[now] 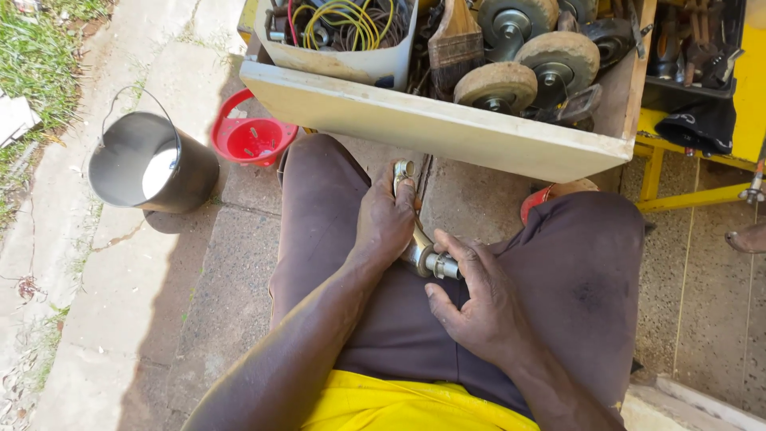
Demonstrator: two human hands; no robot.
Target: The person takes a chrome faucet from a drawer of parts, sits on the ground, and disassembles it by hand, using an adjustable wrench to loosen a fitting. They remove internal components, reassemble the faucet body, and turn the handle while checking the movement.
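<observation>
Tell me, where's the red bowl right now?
The red bowl sits on the paving in the upper left of the head view, between the grey bucket and the wooden crate.

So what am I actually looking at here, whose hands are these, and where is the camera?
There is one picture, taken by a camera worn on a person's head and looking down, so the two bare hands are that person's own. They sit with knees apart in dark brown trousers over a stone pavement. The left hand and the right hand together hold a bent silver metal pipe fitting between the knees. In front stands a pale wooden box full of worn rubber caster wheels, with a tub of yellow and dark wires. To the left sit a grey metal bucket and a small red plastic basket.
</observation>
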